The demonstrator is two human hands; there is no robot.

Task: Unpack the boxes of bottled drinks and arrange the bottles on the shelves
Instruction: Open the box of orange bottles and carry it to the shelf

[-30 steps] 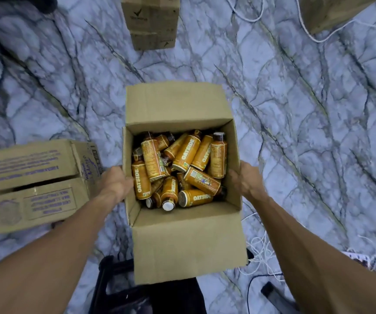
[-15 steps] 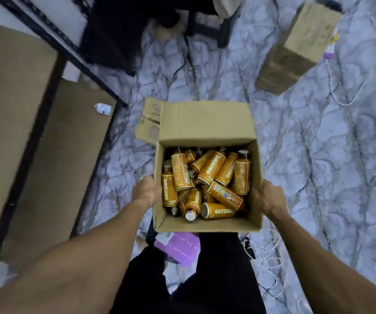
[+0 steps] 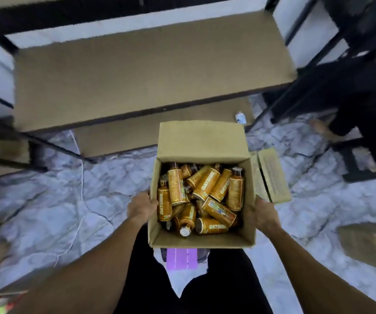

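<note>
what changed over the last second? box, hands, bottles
The person has carried the box round to face the shelf, which now lies just ahead of it; a second ago mostly marble floor lay there. Nothing taken or let go. Unchanged: left hand and right hand grip the box's sides, bottles lie jumbled inside.

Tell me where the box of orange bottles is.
Centre-right of the head view, the open box is held between left hand and right hand, before the brown shelf.
</note>
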